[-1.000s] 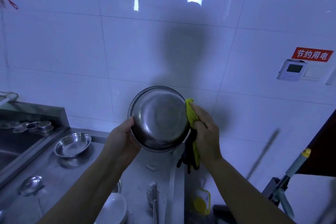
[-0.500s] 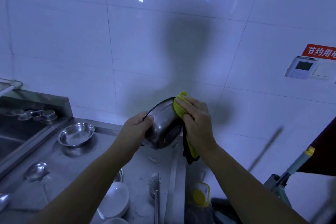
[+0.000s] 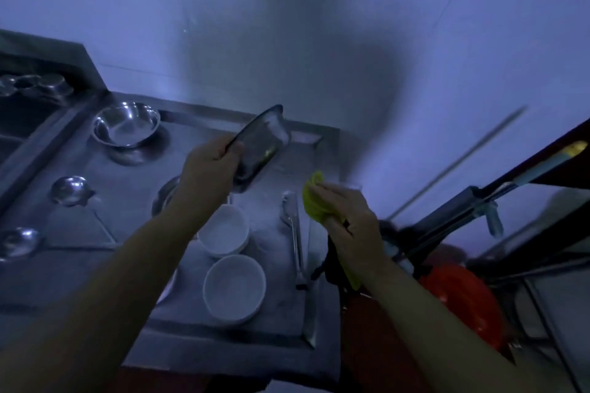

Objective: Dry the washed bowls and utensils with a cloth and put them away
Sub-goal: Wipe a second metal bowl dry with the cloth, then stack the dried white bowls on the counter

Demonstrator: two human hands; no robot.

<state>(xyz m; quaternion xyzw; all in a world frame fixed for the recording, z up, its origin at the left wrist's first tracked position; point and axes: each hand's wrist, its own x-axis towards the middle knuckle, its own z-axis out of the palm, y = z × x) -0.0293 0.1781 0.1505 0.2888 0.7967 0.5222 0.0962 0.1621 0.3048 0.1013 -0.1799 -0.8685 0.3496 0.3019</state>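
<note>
**Head view: steel bowl in one hand, cloth in the other, apart over the counter**

Head camera looks down at a steel counter (image 3: pixel 134 268) against a tiled wall. Left hand (image 3: pixel 209 166) grips the rim of a steel bowl (image 3: pixel 260 145), fingers curled over the edge, and the bowl is tipped steeply on its side, up in the air above the counter. Right hand (image 3: pixel 349 220) is wrapped around a yellow cloth (image 3: pixel 314 201), bunched in the fist, a dark part of it hanging down below the wrist. Cloth and bowl are apart, clear air between them.

Down on the counter: two white bowls (image 3: pixel 234 289) sit upright, one just behind the other, under the left forearm. To their right lie metal tongs (image 3: pixel 295 239), lengthwise near the counter's right edge. Back left, a second steel bowl (image 3: pixel 126 128) stands upright near the wall. Further left, two ladles (image 3: pixel 68 190) lie with their cups up. More small metal pieces are by the sink at far left, too blurred to name. Off the counter's right edge, a red basin (image 3: pixel 463 300) sits low, beside a mop handle (image 3: pixel 523 174).
</note>
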